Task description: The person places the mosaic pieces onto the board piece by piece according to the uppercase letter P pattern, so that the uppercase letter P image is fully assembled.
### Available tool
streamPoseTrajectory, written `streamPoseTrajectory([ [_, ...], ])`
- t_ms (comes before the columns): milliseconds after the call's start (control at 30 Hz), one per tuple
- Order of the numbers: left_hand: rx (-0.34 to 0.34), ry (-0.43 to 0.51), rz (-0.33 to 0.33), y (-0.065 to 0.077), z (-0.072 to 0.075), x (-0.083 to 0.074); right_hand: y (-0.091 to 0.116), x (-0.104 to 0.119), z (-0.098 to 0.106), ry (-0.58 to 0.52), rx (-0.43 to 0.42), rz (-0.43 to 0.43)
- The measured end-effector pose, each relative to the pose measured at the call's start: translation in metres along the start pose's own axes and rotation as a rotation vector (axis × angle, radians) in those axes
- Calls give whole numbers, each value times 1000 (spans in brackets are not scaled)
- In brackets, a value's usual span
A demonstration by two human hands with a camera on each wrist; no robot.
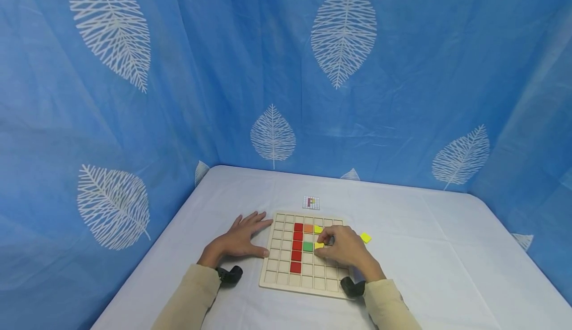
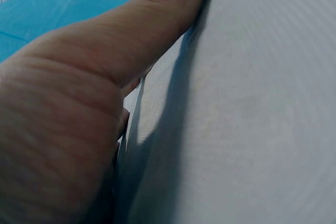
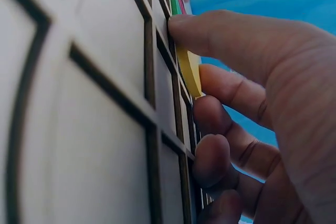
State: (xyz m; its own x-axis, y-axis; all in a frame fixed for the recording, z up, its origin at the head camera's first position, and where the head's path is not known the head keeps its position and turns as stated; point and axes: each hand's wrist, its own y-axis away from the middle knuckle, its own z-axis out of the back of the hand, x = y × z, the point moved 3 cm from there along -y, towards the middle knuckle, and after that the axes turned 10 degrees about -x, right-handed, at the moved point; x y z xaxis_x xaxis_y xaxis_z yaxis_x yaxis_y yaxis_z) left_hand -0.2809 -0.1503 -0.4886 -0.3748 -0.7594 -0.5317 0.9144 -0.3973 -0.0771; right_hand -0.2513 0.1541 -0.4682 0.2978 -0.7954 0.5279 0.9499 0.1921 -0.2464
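Observation:
A wooden grid board (image 1: 282, 287) lies on the white table. My right hand (image 1: 343, 246) pinches a yellow tile (image 3: 189, 72) between thumb and fingers, tilted in a cell beside the green tile (image 1: 308, 246). Its other fingers are curled low over the grid. My left hand (image 1: 239, 238) lies at the board's left side with fingers spread; the thumb (image 2: 157, 9) touches the board's edge. Several red tiles (image 1: 297, 245) form a column in the grid. At the column's top, an orange tile (image 1: 308, 228) and another yellow tile (image 1: 318, 229) follow to the right.
One loose yellow tile (image 1: 366, 237) lies on the table right of the board. Behind the board is a small card (image 1: 311, 202) printed with a coloured grid pattern. A blue curtain (image 1: 232, 72) with white leaf shapes hangs around the table (image 1: 447, 260).

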Motion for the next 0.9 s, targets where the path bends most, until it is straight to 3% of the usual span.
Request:
streamPoseTrajectory([
  [367,-1,-5,-9,-1,-1,2,1,-4,0,-60,6,-22],
  [900,5,2,-9,0,1,0,0,-6,0,-42,7,-13],
])
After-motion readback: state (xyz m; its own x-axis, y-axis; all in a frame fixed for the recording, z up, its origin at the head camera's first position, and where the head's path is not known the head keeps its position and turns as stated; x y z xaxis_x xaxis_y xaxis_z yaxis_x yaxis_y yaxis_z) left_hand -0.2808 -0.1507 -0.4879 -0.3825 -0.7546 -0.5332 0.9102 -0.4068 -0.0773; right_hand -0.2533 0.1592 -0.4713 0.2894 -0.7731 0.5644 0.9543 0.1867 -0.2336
